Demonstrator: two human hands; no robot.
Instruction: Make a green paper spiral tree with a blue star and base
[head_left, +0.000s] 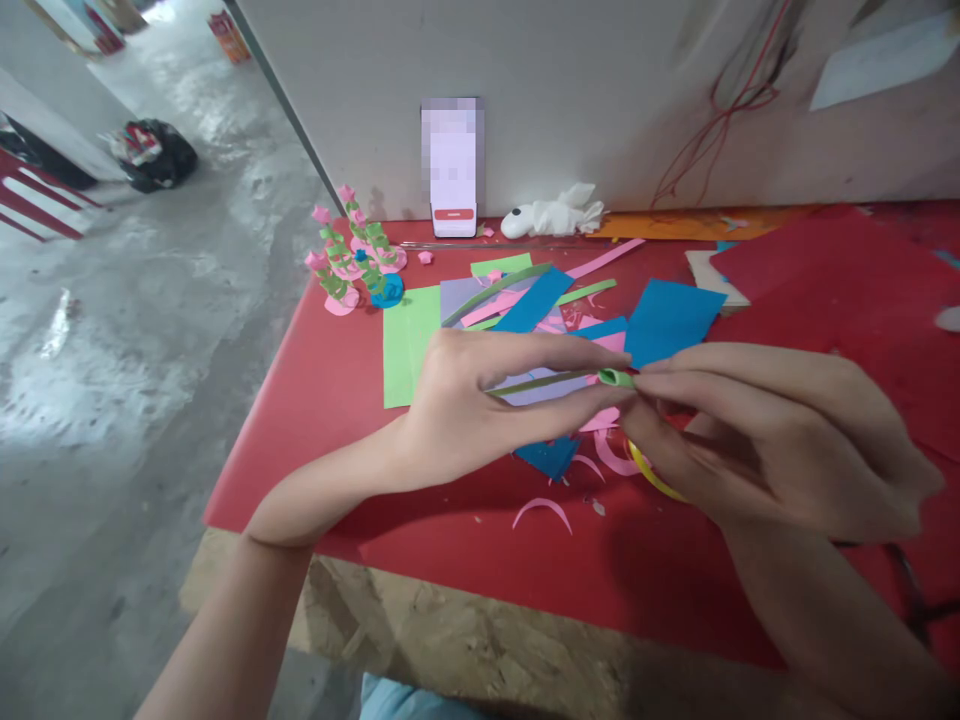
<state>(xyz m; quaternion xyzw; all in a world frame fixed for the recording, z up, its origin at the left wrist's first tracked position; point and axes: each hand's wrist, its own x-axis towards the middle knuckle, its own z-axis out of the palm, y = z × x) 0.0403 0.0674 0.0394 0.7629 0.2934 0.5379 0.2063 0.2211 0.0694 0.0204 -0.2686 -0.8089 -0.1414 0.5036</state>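
Between the fingertips of both hands is a light green paper strip (616, 378), its end rolled into a small coil. My left hand (465, 395) comes from the left, thumb and index finger closing at the coil's left side. A darker green length (540, 384) runs through the gap between those fingers; whether it joins the coil is hidden. My right hand (780, 440) pinches the coil's right side, its fingers bent together. Beneath the hands lie pink paper scraps (619, 460), a blue paper piece (551, 458) and a curved yellow strip (656, 478), partly covered.
On the red table (277, 440), small paper flowers with spiral green stems (337, 250) stand at back left. A phone (454, 165) leans on the wall beside a white wrapped bundle (555, 215). Green sheets (409, 345), blue paper (671, 320) and red sheets (832, 265) lie around.
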